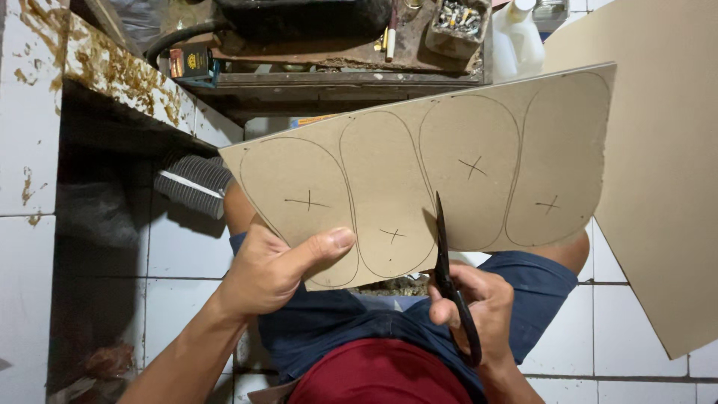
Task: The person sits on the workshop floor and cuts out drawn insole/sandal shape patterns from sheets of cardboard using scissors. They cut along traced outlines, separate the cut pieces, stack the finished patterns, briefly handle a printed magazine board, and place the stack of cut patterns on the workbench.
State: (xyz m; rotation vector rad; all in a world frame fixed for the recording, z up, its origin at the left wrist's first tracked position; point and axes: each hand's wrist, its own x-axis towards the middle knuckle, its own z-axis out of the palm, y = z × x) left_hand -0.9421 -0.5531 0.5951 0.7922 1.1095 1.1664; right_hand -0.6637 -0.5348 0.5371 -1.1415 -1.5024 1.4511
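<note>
Tiled floor [187, 247]; left hand [269, 269] thumb atop cardboard [449, 172].

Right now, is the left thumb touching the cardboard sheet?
Touching. The head view shows the left hand with its thumb pressed flat on the cardboard sheet, no gap between them.

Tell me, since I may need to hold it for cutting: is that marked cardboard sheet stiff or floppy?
Probably fairly stiff: the cardboard sheet stays flat though the left hand grips only one corner. Likely light, too. The scissors bite its edge, so it seems thin.
</note>
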